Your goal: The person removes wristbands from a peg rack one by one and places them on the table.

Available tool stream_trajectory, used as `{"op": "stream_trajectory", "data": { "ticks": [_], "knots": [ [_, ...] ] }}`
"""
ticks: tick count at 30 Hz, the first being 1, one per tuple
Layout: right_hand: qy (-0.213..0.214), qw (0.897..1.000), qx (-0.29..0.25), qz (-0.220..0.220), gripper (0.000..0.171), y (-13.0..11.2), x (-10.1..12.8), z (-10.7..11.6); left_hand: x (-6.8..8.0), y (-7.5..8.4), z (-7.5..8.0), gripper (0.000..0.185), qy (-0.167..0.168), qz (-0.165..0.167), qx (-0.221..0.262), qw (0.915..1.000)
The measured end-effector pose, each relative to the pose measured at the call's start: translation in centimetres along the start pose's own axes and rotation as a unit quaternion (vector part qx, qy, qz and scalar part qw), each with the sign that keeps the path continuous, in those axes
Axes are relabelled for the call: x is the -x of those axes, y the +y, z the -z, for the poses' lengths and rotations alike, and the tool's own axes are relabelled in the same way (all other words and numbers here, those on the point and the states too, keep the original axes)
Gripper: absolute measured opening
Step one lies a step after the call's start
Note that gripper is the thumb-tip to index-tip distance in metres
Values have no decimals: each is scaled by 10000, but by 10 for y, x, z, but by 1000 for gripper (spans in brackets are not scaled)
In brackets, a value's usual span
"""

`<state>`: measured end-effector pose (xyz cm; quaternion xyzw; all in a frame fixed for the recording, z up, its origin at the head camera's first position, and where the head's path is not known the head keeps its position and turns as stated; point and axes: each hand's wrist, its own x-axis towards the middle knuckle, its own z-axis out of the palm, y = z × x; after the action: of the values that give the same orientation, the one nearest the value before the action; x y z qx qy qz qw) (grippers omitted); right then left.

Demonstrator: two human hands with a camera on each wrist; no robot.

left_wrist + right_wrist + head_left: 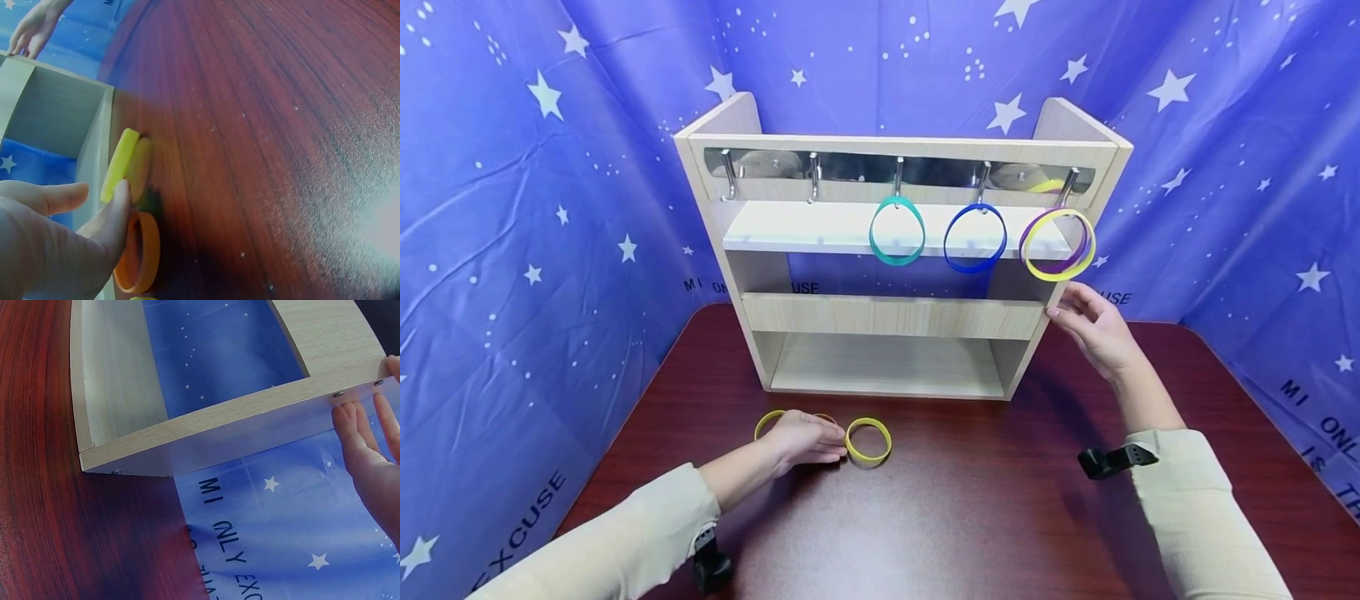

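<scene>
Likely light, floppy — left hand (801, 439) fingers touch yellow band (868, 440) before shelf (891, 317); pinch rim; right hand (1093, 327) relaxed.

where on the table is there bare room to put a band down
Bare table lies between the left hand and the right sleeve, in front of the shelf. It is crowded by the left hand, around the yellow bands.
</scene>
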<state>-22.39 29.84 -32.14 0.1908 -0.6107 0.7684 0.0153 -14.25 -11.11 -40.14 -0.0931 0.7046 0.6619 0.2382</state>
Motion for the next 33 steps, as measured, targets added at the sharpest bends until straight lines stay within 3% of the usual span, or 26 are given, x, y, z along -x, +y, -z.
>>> {"op": "stream_trajectory", "data": {
  "ticks": [11,21,33],
  "knots": [
    [-6,10000,6,-68,33,-1,1,0,5,17,10,33,-39,-152,-231,9996],
    [-44,10000,61,-19,32,-1,0,0,7,44,12,35,-92,-350,-431,9984],
    [-80,9998,144,57,34,-1,1,-1,16,83,11,35,2,-1497,-784,9856]
  ]
}}
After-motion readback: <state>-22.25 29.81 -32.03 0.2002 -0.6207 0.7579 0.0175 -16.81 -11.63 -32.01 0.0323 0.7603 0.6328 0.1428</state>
